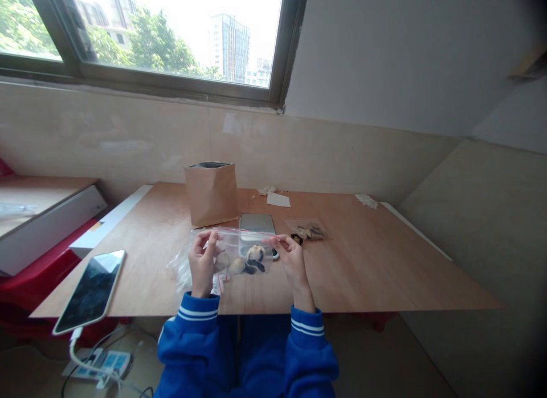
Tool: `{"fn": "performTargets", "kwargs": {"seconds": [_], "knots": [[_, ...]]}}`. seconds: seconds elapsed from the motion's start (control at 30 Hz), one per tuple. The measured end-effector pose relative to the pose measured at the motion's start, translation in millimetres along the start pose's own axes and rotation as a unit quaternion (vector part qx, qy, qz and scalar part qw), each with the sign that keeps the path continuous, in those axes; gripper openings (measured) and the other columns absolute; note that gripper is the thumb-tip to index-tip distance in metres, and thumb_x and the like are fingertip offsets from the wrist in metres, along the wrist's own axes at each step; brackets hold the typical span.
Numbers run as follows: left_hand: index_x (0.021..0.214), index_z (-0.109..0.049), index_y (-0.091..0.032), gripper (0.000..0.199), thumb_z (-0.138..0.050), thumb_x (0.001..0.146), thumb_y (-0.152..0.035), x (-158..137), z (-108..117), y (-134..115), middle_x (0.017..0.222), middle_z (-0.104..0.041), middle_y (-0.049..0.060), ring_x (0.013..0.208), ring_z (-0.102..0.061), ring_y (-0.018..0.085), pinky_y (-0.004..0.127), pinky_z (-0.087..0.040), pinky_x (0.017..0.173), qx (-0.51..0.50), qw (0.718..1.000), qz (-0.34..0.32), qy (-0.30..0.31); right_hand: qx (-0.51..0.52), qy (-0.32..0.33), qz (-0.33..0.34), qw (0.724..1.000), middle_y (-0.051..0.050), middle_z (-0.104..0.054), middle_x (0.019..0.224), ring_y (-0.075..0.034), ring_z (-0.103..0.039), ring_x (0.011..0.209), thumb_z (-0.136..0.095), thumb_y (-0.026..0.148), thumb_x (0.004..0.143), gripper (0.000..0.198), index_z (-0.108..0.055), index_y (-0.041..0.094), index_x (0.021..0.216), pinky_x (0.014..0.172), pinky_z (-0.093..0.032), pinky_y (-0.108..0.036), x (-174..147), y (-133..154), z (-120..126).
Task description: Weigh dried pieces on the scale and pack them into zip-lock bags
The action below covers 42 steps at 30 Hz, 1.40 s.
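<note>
A clear zip bag (231,244) with a red line along its top edge is held up over the near part of the table. Pale and dark dried pieces (248,262) that look like mushrooms lie in its bottom. My left hand (203,261) pinches the bag's top left corner, and my right hand (290,258) pinches its top right corner. Loose clear plastic bags (182,272) lie under and beside my left hand. Behind the held bag, a phone-like grey device (257,221) rests partly hidden on the table.
A brown paper pouch (212,195) stands with its top open at the back. Another filled clear bag (310,230) lies right of it. A white card (278,199) and crumpled tissue (366,200) lie farther back. A cabled tablet (92,289) overhangs the table's front left edge.
</note>
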<state>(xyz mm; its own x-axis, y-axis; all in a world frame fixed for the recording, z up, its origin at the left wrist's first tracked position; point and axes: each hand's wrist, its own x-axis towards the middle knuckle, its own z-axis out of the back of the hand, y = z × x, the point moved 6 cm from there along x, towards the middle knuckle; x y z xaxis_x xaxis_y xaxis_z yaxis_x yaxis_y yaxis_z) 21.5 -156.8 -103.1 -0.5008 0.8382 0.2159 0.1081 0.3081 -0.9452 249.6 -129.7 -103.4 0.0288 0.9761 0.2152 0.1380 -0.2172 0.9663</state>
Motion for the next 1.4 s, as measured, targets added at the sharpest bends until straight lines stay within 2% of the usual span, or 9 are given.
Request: {"fn": "performTargets", "kwargs": {"seconds": [0.23,0.5,0.77,0.9,1.0,1.07,1.13,1.27,1.4], "knots": [[0.088,-0.059,-0.018,0.030,-0.066,0.079,-0.046,1.1,-0.1,2.2,0.083,-0.064,-0.001,0.057,-0.060,0.009,0.019,-0.044,0.052,-0.003,1.000,0.011,0.008,-0.073,-0.008,0.044,0.996,-0.009,-0.075,0.097,-0.023,-0.068,0.092,-0.054,0.051,0.089,0.038,-0.071,0.018,0.098,0.081,-0.051,-0.033,1.8,1.2,4.0],[0.087,-0.062,-0.016,0.029,-0.069,0.078,-0.042,-1.5,-5.7,0.4,0.084,-0.064,0.001,0.066,-0.066,0.014,0.024,-0.055,0.060,-0.029,0.999,0.018,0.037,-0.122,-0.084,0.100,0.984,-0.007,-0.073,0.091,-0.021,-0.067,0.085,-0.048,0.048,0.092,0.034,-0.065,0.019,0.091,0.077,-0.051,-0.030,-0.4,3.0,8.4],[0.087,-0.063,-0.016,0.025,-0.069,0.079,-0.039,-2.7,-7.8,2.1,0.081,-0.065,0.001,0.071,-0.066,0.014,0.028,-0.057,0.066,-0.050,0.998,-0.010,0.041,-0.139,-0.117,0.118,0.976,-0.007,-0.072,0.088,-0.019,-0.066,0.078,-0.047,0.043,0.093,0.031,-0.064,0.018,0.086,0.072,-0.051,-0.030,-1.2,5.7,12.0],[0.086,-0.063,-0.018,0.019,-0.068,0.081,-0.036,-6.2,-14.2,-0.9,0.078,-0.065,0.000,0.074,-0.063,0.012,0.022,-0.053,0.069,-0.039,0.996,-0.040,0.063,-0.255,-0.147,0.193,0.936,-0.011,-0.065,0.119,-0.025,-0.059,0.110,-0.050,0.038,0.092,0.030,-0.061,0.019,0.112,0.093,-0.046,-0.040,-9.2,28.5,2.9],[0.084,-0.065,-0.019,0.016,-0.069,0.081,-0.034,-11.3,-23.9,-7.3,0.078,-0.065,0.000,0.074,-0.062,0.012,0.022,-0.051,0.067,-0.029,0.992,-0.063,0.101,-0.345,-0.065,0.250,0.902,-0.009,-0.055,0.136,-0.026,-0.044,0.131,-0.056,0.033,0.090,0.041,-0.052,0.024,0.129,0.108,-0.033,-0.046,-18.8,48.1,-28.2],[0.083,-0.066,-0.019,0.014,-0.068,0.081,-0.032,-15.6,-30.3,-14.6,0.079,-0.065,0.001,0.076,-0.062,0.014,0.024,-0.052,0.068,-0.025,0.987,-0.096,0.127,-0.371,0.005,0.262,0.891,-0.005,-0.060,0.131,-0.025,-0.042,0.133,-0.058,0.032,0.091,0.033,-0.058,0.027,0.123,0.109,-0.030,-0.046,-24.5,54.0,-49.6],[0.082,-0.068,-0.019,0.011,-0.067,0.082,-0.030,-19.7,-34.5,-20.6,0.081,-0.064,0.003,0.078,-0.060,0.015,0.026,-0.052,0.070,-0.019,0.980,-0.130,0.148,-0.367,0.033,0.270,0.890,-0.002,-0.070,0.113,-0.024,-0.051,0.124,-0.057,0.031,0.092,0.018,-0.065,0.028,0.107,0.108,-0.030,-0.044,-28.3,56.7,-61.8],[0.086,-0.071,-0.021,0.009,-0.065,0.084,-0.027,-24.2,-36.7,-21.3,0.086,-0.060,0.004,0.086,-0.058,0.017,0.027,-0.050,0.072,-0.002,0.973,-0.149,0.176,-0.331,0.018,0.273,0.903,0.002,-0.073,0.082,-0.018,-0.065,0.083,-0.056,0.031,0.093,0.015,-0.066,0.025,0.084,0.094,-0.036,-0.039,-28.5,55.3,-61.2],[0.089,-0.073,-0.023,0.011,-0.064,0.084,-0.028,-25.7,-36.8,-19.7,0.090,-0.058,0.005,0.089,-0.057,0.019,0.029,-0.049,0.074,0.001,0.972,-0.140,0.191,-0.334,0.021,0.252,0.908,0.000,-0.072,0.080,-0.019,-0.063,0.079,-0.058,0.034,0.092,0.015,-0.067,0.026,0.083,0.084,-0.040,-0.036,-27.4,54.1,-54.7]]}}
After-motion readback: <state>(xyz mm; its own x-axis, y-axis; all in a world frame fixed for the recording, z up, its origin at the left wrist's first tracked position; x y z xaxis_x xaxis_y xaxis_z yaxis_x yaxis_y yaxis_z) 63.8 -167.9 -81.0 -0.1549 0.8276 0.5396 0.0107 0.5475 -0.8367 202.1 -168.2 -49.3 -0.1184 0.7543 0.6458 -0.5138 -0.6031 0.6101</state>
